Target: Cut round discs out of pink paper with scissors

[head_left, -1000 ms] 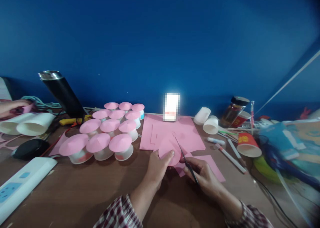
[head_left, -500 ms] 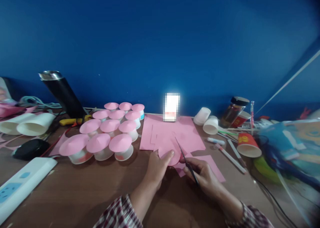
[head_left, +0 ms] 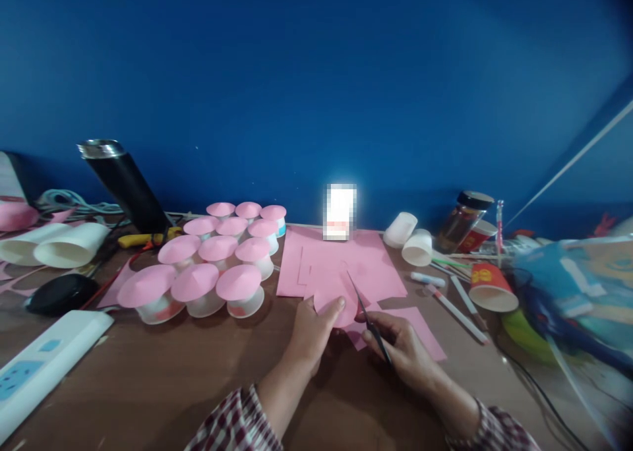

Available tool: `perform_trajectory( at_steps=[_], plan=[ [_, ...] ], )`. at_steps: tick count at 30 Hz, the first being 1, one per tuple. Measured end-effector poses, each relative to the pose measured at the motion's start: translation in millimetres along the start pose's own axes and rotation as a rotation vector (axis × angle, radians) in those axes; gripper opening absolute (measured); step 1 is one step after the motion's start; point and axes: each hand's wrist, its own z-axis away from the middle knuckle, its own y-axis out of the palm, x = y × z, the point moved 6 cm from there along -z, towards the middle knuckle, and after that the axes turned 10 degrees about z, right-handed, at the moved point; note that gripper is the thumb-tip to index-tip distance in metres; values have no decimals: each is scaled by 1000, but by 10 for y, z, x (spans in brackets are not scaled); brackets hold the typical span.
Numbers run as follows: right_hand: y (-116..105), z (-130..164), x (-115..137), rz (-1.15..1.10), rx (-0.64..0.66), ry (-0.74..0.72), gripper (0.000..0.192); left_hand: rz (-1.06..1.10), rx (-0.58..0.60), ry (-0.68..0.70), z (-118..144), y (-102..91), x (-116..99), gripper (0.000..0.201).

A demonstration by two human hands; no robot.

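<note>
Brown table (head_left: 148,378) against a deep blue wall (head_left: 316,75). No legible writing; yellow marks on a red cup (head_left: 492,285), too blurred to read. Left hand (head_left: 310,329) pinching a rounded pink paper piece (head_left: 332,297), thumb on top. Right hand (head_left: 401,347) closed around scissors (head_left: 368,318), blades in the paper. Barely changed from before.

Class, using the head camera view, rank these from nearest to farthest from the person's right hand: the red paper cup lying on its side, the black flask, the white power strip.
Measured from the right hand:
1. Red paper cup, on its side, to the right of the hand.
2. Black flask, far left, leaning near the blue wall.
3. White power strip, at the table's left edge.
</note>
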Motion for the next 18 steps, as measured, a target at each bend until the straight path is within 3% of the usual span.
perform_trajectory(
  at_steps=[8,18],
  plan=[
    [-21,-20,-4,49,-24,-67,28,42,46,-30,21,42,1,27],
    [-52,-14,54,99,-38,-101,24,44,116,-43,-21,9,76,28]
  ],
)
